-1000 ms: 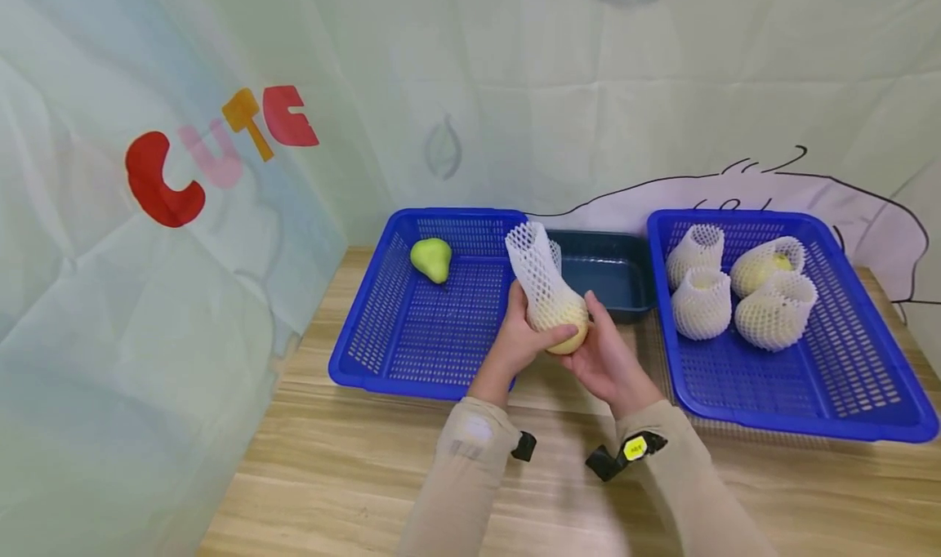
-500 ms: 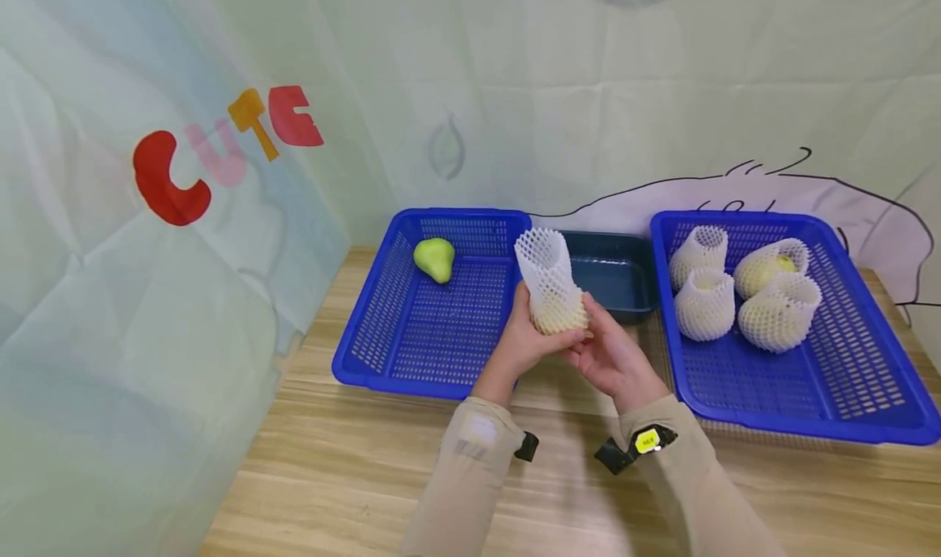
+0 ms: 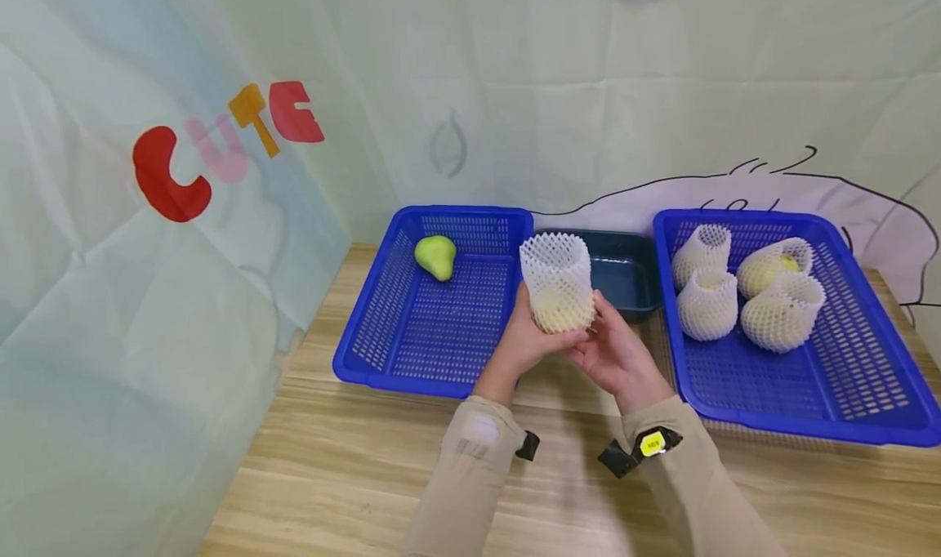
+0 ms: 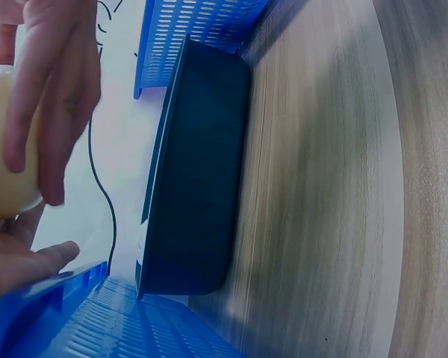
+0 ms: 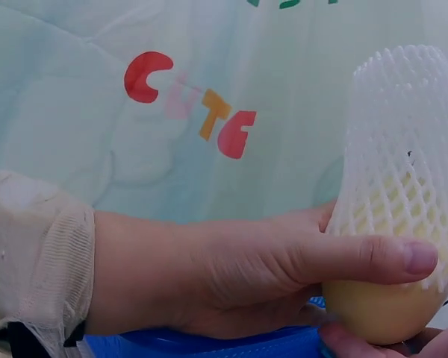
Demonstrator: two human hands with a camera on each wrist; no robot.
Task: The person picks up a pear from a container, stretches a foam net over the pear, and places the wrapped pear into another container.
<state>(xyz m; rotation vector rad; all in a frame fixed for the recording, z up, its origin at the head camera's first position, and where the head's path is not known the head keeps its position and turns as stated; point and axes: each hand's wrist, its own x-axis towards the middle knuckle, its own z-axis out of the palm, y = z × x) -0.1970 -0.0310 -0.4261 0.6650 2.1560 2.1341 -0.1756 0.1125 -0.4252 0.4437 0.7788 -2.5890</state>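
Between both hands, above the table, is a pale yellow pear [image 5: 381, 313] in a white foam net sleeve [image 3: 555, 267]. The sleeve stands up past the fruit with its mouth open at the top. My left hand [image 3: 531, 338] grips the pear from the left, its thumb across the front over the net's lower edge in the right wrist view. My right hand [image 3: 617, 357] holds the other side low down, fingers [image 4: 56, 112] against the fruit. Part of the pear's bottom shows bare below the net in the right wrist view.
A blue basket [image 3: 419, 385] at left has one green pear [image 3: 436, 257] in it. Several net-wrapped pears [image 3: 707, 305] sit in the right blue basket [image 3: 809, 433]. A dark green tray [image 3: 625, 275] stands between them on the wooden table [image 3: 331, 459], before a printed curtain [image 3: 529, 116].
The wrapped pear has turned from leaning left to nearly upright, and the net now covers more of its bottom in the head view. Both hands have stayed around it.
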